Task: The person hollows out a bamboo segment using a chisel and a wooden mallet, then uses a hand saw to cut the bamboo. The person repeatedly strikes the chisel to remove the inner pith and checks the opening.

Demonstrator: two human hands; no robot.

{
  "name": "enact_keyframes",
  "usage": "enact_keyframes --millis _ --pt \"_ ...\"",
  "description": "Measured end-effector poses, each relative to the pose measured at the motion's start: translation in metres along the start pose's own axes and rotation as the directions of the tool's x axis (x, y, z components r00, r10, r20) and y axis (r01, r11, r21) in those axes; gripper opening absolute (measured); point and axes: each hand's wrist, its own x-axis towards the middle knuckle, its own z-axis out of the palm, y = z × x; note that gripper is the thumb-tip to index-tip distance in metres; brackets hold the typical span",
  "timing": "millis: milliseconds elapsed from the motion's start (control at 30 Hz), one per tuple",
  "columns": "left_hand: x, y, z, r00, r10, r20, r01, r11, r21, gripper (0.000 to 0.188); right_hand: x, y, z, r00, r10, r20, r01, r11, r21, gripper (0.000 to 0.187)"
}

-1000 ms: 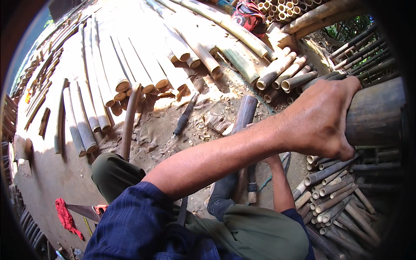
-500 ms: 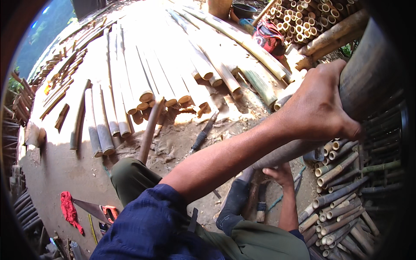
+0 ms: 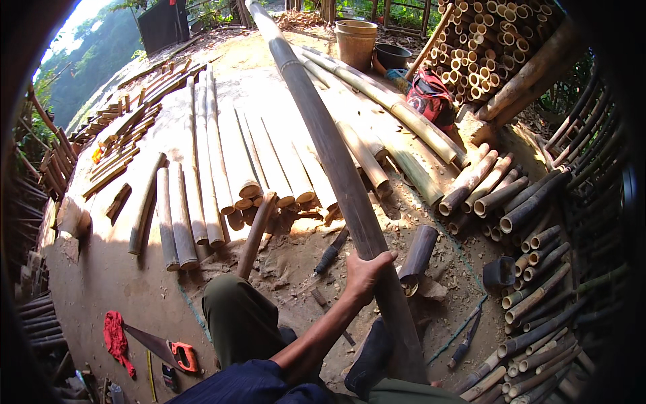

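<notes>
My left hand (image 3: 369, 275) is wrapped round a long dark bamboo pole (image 3: 330, 151). The pole slants from the far top of the view down between my legs, beside a dark-covered foot (image 3: 373, 357). Only a small bit of my right hand (image 3: 436, 384) shows at the lower edge by the pole's near end; its fingers are mostly hidden. Just right of the pole, a short thick bamboo piece (image 3: 418, 256) lies on the ground. On the left, a dark-handled blade (image 3: 330, 254) lies near a wooden stake (image 3: 257, 236) that stands tilted by my knee.
Rows of bamboo poles (image 3: 222, 161) lie ahead in sunlight. Cut bamboo tubes (image 3: 538, 296) are piled at right, near a dark container (image 3: 498, 272). A handsaw (image 3: 161, 347) and red cloth (image 3: 116, 340) lie at left; a second knife (image 3: 463, 350) lies at right. Buckets stand far back.
The pole has swung from the upper right to pointing ahead. My left hand came down and left with it, still gripping. My right hand has dropped almost out of sight.
</notes>
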Motion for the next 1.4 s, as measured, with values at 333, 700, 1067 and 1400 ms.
enact_keyframes --millis 333,700,1067,1400 --pt "0.056 -0.040 -0.078 0.967 -0.153 -0.201 0.155 0.988 -0.009 0.048 0.006 -0.034 -0.026 0.973 0.039 0.226 -0.032 0.999 -0.037 0.073" --pt "0.017 -0.047 -0.097 0.959 -0.262 -0.112 0.268 0.962 0.048 0.078 0.147 -0.228 0.077 0.847 -0.475 0.241 0.332 0.825 0.458 0.073" --pt "0.190 0.060 -0.187 0.785 0.280 -0.552 0.160 0.770 0.618 0.084 0.118 0.005 0.074 0.913 0.194 0.359 -0.076 0.946 -0.315 0.065" --pt "0.212 0.122 -0.169 0.766 0.443 -0.466 0.250 0.462 0.851 0.104 0.093 0.039 0.086 0.963 0.195 0.185 -0.202 0.979 0.021 0.057"
